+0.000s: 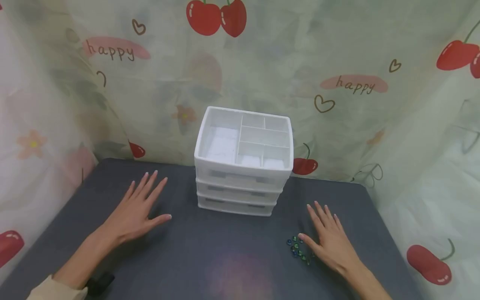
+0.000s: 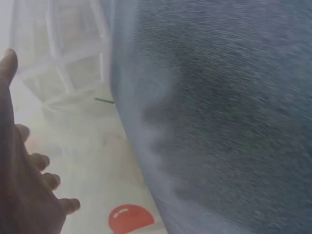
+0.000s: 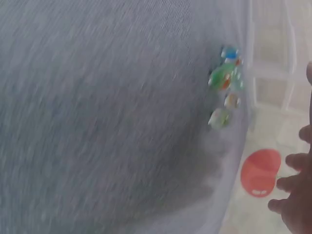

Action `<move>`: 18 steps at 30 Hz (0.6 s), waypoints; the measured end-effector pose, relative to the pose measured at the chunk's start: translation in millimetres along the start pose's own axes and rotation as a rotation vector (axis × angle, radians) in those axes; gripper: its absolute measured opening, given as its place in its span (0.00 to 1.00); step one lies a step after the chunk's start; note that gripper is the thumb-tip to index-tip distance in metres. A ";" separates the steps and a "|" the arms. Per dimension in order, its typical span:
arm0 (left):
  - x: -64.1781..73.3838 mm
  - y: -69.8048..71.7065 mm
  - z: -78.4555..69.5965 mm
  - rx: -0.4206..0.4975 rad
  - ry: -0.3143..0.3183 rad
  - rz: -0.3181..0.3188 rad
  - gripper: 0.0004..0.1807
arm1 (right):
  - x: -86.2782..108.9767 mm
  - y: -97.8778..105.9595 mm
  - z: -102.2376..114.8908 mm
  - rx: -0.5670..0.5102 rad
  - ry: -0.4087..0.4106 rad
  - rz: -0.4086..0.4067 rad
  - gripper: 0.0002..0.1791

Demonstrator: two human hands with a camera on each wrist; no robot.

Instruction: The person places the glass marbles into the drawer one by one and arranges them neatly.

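Note:
My left hand point(image 1: 136, 214) is spread with straight fingers over the left side of the dark table, holding nothing. To the right, my right hand point(image 1: 331, 241) reaches forward with its fingers extended, also holding nothing. Close by its thumb lies a loose cluster of small green and blue glass marbles point(image 1: 296, 246); the thumb tip overlaps the cluster's edge in the head view. In the right wrist view the marbles point(image 3: 222, 77) look glossy and slightly blurred. Between the hands, farther back, stands a white plastic drawer organizer point(image 1: 243, 166) with a divided top tray and three stacked drawers, all closed.
A dark grey cloth covers the table point(image 1: 180, 258). Behind and beside it hangs a pale curtain point(image 1: 262, 62) printed with cherries, hearts and the word "happy". A small black object point(image 1: 99, 284) shows beside the left wrist.

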State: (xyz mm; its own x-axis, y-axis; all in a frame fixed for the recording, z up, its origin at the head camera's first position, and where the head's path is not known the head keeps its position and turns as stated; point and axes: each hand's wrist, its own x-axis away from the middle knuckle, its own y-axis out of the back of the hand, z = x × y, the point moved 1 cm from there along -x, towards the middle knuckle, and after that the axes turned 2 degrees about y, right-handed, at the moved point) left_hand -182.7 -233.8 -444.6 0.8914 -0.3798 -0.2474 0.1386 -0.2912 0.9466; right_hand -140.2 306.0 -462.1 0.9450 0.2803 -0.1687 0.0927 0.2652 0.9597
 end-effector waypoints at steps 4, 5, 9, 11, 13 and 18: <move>-8.3 5.5 -4.1 0.053 -0.031 -0.034 0.55 | -4.3 1.7 12.7 -0.001 0.020 -0.026 0.45; -10.4 7.0 -4.8 0.061 -0.036 -0.037 0.55 | -5.3 1.9 15.6 -0.001 0.027 -0.035 0.44; -20.0 13.3 -7.8 0.081 -0.056 -0.041 0.55 | -9.2 3.7 26.8 -0.001 0.063 -0.069 0.42; -25.8 16.7 -10.0 0.098 -0.064 -0.045 0.55 | -10.6 4.1 31.4 0.001 0.076 -0.078 0.42; -32.2 20.2 -12.7 0.122 -0.075 -0.056 0.55 | -11.9 4.1 35.7 -0.001 0.087 -0.084 0.42; -47.6 28.3 -20.7 0.178 -0.100 -0.092 0.56 | -14.5 1.6 45.9 -0.023 0.104 -0.088 0.41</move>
State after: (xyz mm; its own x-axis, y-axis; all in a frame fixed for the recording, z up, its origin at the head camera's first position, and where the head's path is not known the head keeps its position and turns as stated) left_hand -212.3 -205.8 -401.7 0.8298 -0.4275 -0.3586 0.1311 -0.4753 0.8700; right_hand -139.4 260.0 -447.7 0.8957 0.3488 -0.2757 0.1657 0.3135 0.9350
